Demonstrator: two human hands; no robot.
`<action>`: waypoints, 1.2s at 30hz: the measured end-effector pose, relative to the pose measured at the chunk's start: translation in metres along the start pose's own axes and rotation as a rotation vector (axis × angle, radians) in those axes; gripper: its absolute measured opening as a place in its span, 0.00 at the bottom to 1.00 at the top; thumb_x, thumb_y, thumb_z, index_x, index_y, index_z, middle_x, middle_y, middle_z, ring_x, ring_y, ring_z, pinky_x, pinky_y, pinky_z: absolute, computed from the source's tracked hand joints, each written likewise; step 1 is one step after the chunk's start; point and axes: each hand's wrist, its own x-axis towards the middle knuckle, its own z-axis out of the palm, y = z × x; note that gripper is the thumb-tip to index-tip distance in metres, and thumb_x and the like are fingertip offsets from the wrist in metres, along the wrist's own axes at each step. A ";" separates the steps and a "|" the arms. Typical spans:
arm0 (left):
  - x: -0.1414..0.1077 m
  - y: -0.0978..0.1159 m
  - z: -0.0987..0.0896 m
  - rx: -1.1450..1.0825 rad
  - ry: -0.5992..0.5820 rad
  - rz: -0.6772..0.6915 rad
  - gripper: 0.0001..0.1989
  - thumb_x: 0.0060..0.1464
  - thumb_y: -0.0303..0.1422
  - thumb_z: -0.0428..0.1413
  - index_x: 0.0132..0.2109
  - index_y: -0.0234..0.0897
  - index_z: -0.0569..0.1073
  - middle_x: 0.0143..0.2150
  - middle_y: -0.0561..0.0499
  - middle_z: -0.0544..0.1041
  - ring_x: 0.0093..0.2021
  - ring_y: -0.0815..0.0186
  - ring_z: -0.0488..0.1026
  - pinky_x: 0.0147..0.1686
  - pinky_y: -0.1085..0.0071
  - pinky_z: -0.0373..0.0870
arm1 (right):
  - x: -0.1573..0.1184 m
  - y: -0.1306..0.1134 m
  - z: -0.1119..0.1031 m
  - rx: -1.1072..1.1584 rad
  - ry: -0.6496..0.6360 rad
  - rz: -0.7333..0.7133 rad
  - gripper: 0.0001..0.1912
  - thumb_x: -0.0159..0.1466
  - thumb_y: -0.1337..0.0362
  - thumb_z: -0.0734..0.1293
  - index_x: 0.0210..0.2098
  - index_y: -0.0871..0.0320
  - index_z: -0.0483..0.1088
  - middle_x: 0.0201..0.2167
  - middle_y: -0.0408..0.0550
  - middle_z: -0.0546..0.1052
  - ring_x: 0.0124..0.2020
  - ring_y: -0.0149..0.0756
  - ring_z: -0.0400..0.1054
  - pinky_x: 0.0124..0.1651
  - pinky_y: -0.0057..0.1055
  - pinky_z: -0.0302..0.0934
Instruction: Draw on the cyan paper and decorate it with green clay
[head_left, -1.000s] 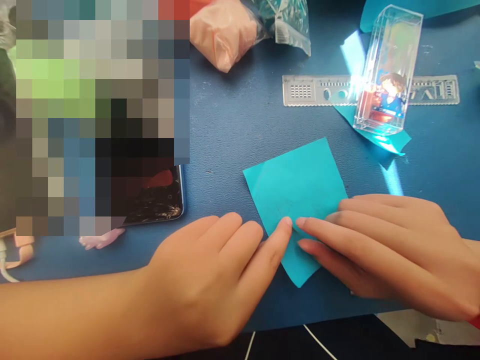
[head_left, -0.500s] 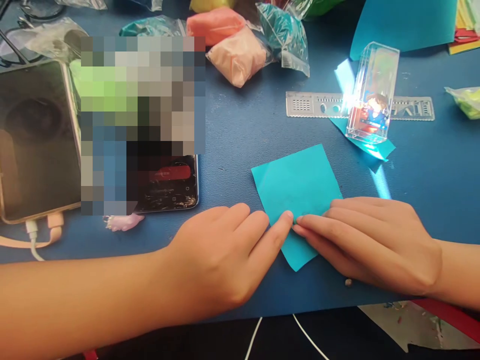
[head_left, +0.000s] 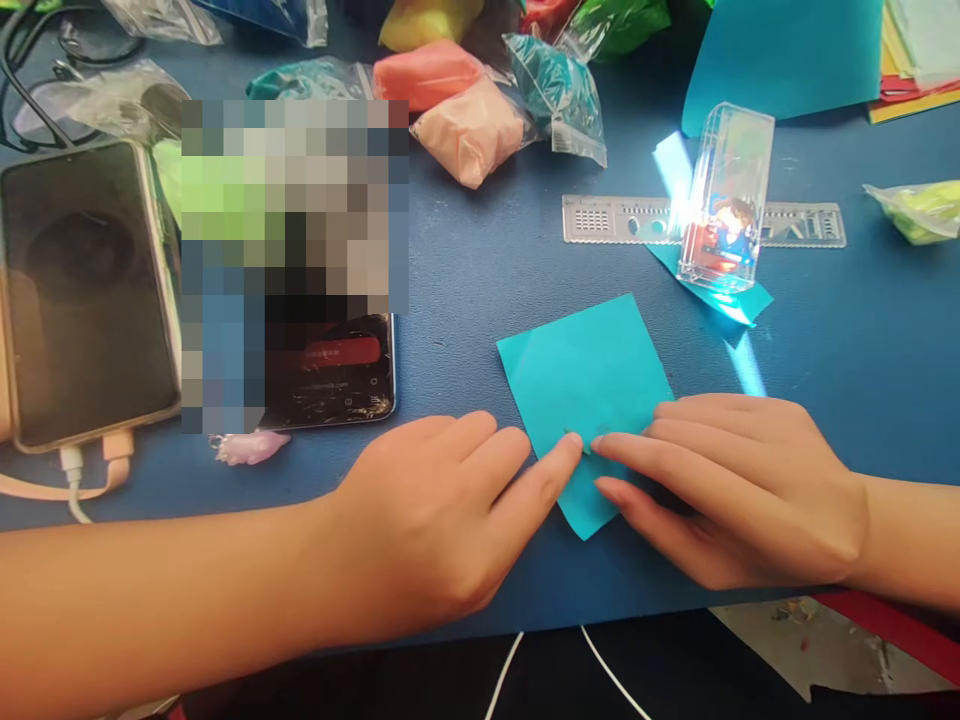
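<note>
A square sheet of turquoise paper (head_left: pixel 570 365) lies at a slant on the blue desk, its nearest corner slightly raised. My left hand (head_left: pixel 442 515) rests at its left edge, most fingers curled under. One outstretched digit of it presses on the lower part of the sheet. From the right, my right hand (head_left: pixel 742 485) touches the paper with its index fingertip. Its thumb is apart from that finger, so no pinch is made. Between the two fingertips sits a tiny teal bit (head_left: pixel 587 448), too small to name. The palms are hidden.
Left lie a phone (head_left: pixel 82 290) with cables and a second phone (head_left: pixel 337 385), partly blurred out, beside a small purple charm (head_left: pixel 249 447). Bags of clay (head_left: pixel 476 130) line the back. A clear box (head_left: pixel 727 195) stands across a transparent ruler (head_left: pixel 600 220).
My right thumb has parted from the index finger, showing more of the paper between them. My left hand keeps its place on the sheet. The view has shifted slightly.
</note>
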 end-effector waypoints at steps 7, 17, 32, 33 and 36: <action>-0.001 0.001 0.005 -0.016 0.062 -0.007 0.16 0.61 0.23 0.49 0.54 0.22 0.70 0.24 0.53 0.69 0.23 0.63 0.62 0.19 0.66 0.59 | -0.001 -0.002 0.007 -0.055 0.043 0.075 0.07 0.68 0.66 0.66 0.43 0.64 0.70 0.21 0.42 0.70 0.22 0.31 0.60 0.23 0.30 0.56; -0.001 0.003 0.011 -0.008 0.160 -0.037 0.14 0.60 0.23 0.47 0.52 0.24 0.69 0.24 0.53 0.68 0.23 0.65 0.62 0.20 0.66 0.58 | 0.002 -0.001 0.005 0.129 0.060 0.142 0.13 0.73 0.69 0.52 0.34 0.57 0.62 0.20 0.38 0.64 0.19 0.27 0.54 0.23 0.27 0.53; 0.010 0.002 0.001 -0.624 0.088 -0.102 0.08 0.68 0.25 0.45 0.41 0.34 0.68 0.31 0.52 0.74 0.29 0.72 0.68 0.31 0.78 0.67 | -0.005 -0.014 0.005 -0.005 0.258 -0.187 0.14 0.70 0.72 0.59 0.34 0.58 0.75 0.34 0.47 0.80 0.32 0.34 0.72 0.28 0.34 0.62; 0.010 0.002 0.001 -0.646 0.093 -0.104 0.08 0.68 0.24 0.46 0.41 0.34 0.68 0.31 0.52 0.74 0.30 0.72 0.68 0.32 0.79 0.67 | -0.004 -0.014 0.003 -0.009 0.264 -0.175 0.15 0.71 0.73 0.58 0.34 0.58 0.75 0.33 0.47 0.80 0.32 0.33 0.72 0.27 0.33 0.62; 0.010 0.001 0.002 -0.719 0.122 -0.161 0.08 0.65 0.24 0.46 0.38 0.37 0.66 0.28 0.56 0.69 0.27 0.72 0.63 0.29 0.79 0.64 | 0.001 -0.008 -0.007 0.033 0.208 -0.138 0.13 0.71 0.72 0.58 0.33 0.59 0.71 0.27 0.48 0.78 0.27 0.32 0.70 0.25 0.32 0.61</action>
